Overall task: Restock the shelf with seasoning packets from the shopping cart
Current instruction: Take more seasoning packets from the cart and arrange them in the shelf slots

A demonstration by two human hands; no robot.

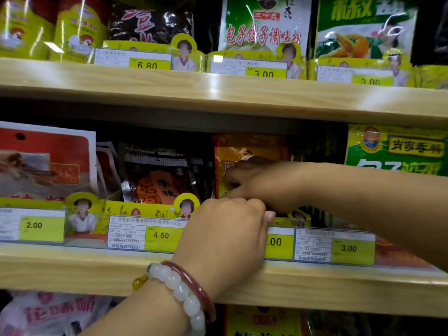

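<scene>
My right hand [252,180] gripped the orange seasoning packet [244,151]; left hand [228,229], at its seven o'clock, curled, contents hidden. A hasty shove risked buckling the packet.

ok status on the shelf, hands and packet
Right hand gripping the orange packet in its slot. Left hand curled at the shelf's yellow divider. Nothing blocking.

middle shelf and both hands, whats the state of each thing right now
orange packet: upright in its shelf slot, right hand on its front
right hand: fingers curled on the orange packet
left hand: fingers curled at the slot's front edge; what it holds is hidden
black packet: upright, untouched
green packet: upright, untouched
</scene>
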